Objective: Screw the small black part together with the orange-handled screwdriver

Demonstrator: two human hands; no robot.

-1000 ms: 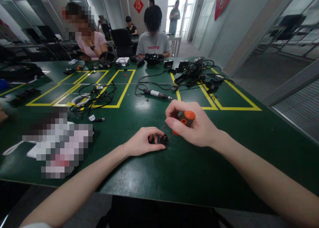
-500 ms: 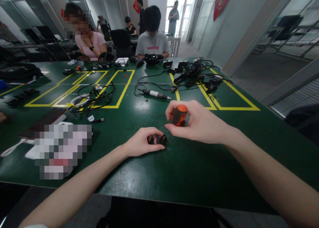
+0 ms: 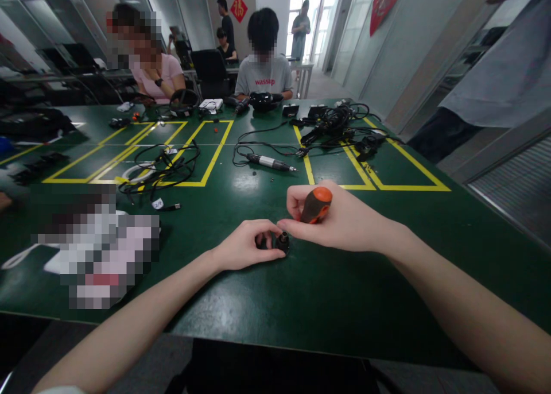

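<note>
On the green table, a small dark round part stands between the thumb and fingers of my left hand, which is closed on it. Just right of it and slightly higher, my right hand is wrapped round an orange and grey screwdriver handle. The handle tilts with its orange end up and to the right. Its shaft and tip cannot be made out. The thumb tip of my right hand is close to the top of the dark part.
Beyond my hands lies a silver and black pen-like electric tool with its cable. Black cables lie left, a cable heap back right. A blurred-out pouch is near left. People sit across; one stands right.
My right hand has shifted slightly down, and the screwdriver handle now leans further right. My left hand has stayed on the dark part. A person has come into view at the right.
</note>
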